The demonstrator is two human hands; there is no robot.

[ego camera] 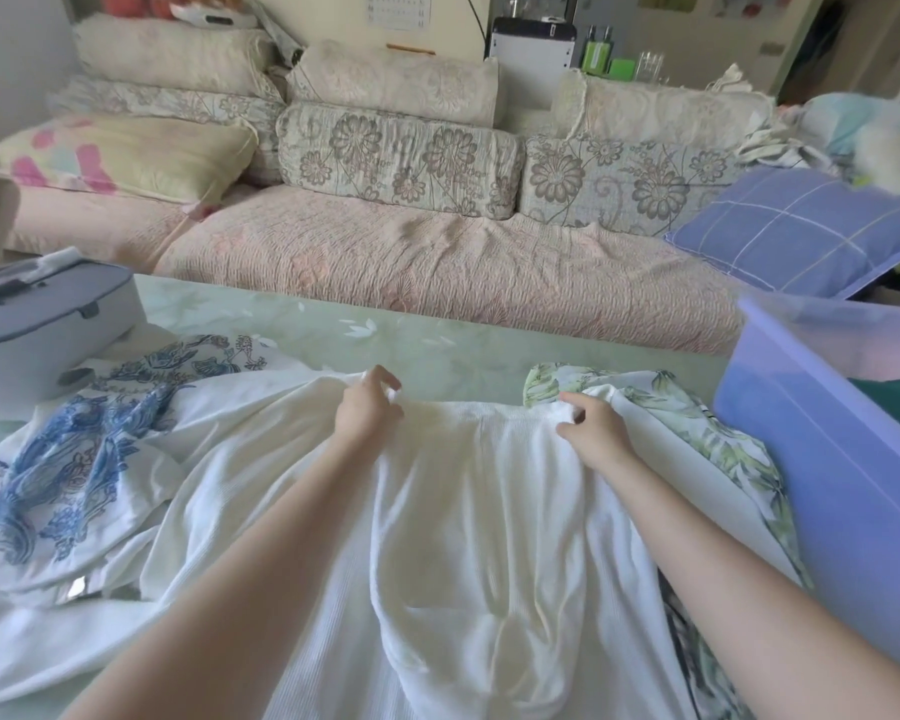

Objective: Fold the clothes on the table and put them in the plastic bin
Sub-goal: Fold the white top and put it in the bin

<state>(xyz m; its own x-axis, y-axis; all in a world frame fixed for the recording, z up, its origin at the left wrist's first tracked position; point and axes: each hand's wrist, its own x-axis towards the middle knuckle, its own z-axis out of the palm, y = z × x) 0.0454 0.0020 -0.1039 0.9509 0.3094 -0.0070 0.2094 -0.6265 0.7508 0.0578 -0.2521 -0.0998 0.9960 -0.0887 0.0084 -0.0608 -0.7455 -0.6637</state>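
A white ribbed garment [468, 517] lies spread over the middle of the green table [333, 324]. My left hand [367, 410] pinches its far edge at the left. My right hand [593, 428] grips the same far edge at the right. A blue-and-white patterned garment [74, 459] lies crumpled on the left. Partly under the white one on the right lies a green leaf-print garment [697, 413]. The translucent purple plastic bin [822, 459] stands at the right edge, with something dark green [894, 397] inside.
A grey and white lidded case [37, 324] sits on the table's far left corner. Behind the table runs a sofa [437, 262] with floral cushions and a purple checked pillow [796, 231].
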